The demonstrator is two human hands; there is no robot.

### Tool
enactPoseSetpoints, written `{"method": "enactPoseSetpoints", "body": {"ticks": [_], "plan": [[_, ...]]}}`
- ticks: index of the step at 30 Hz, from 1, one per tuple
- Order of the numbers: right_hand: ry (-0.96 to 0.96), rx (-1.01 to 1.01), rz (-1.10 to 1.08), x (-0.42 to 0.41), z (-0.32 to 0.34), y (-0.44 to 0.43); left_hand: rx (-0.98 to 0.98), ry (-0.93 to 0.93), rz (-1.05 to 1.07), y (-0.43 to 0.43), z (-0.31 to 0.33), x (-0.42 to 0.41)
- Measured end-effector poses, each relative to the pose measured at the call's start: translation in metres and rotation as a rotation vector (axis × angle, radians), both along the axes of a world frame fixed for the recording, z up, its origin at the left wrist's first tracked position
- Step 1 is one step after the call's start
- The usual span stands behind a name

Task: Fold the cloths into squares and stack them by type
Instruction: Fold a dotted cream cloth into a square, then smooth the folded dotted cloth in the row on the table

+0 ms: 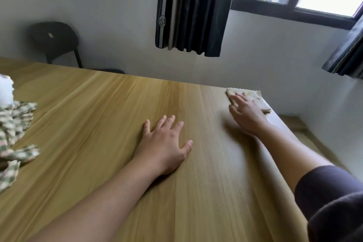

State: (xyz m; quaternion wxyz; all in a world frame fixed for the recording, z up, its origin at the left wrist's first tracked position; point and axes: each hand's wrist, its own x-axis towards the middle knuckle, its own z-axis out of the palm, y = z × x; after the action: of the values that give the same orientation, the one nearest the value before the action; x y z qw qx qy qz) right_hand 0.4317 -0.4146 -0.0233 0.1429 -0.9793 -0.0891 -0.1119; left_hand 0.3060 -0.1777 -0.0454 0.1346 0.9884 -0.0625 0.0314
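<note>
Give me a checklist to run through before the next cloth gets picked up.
1. Folded cloth lies flat at the far right corner of the table: ok.
2. Folded into a square: cannot tell, the right hand covers part.
3. Right hand open on it, gripping nothing: ok.
4. Left hand free, flat on the table: ok.
5. Checked cloths at the left all folded: not ok, they lie crumpled.

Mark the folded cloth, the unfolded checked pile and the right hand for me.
folded cloth (255,96), head view, its uncovered far part.
checked pile (14,122), head view, its crumpled middle.
right hand (247,114), head view, back of the hand.
</note>
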Motion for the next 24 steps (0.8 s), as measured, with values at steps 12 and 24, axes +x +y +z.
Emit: {"method": "enactPoseSetpoints", "body": {"ticks": [12, 24], "plan": [[0.119, 0.045, 0.211, -0.226, -0.002, 0.104, -0.087, -0.493, -0.012, 0.062, 0.009, -0.138], [0.06, 0.081, 0.354, -0.356, -0.007, 0.245, 0.105, -0.559, 0.365, 0.211, 0.018, -0.252]]}}
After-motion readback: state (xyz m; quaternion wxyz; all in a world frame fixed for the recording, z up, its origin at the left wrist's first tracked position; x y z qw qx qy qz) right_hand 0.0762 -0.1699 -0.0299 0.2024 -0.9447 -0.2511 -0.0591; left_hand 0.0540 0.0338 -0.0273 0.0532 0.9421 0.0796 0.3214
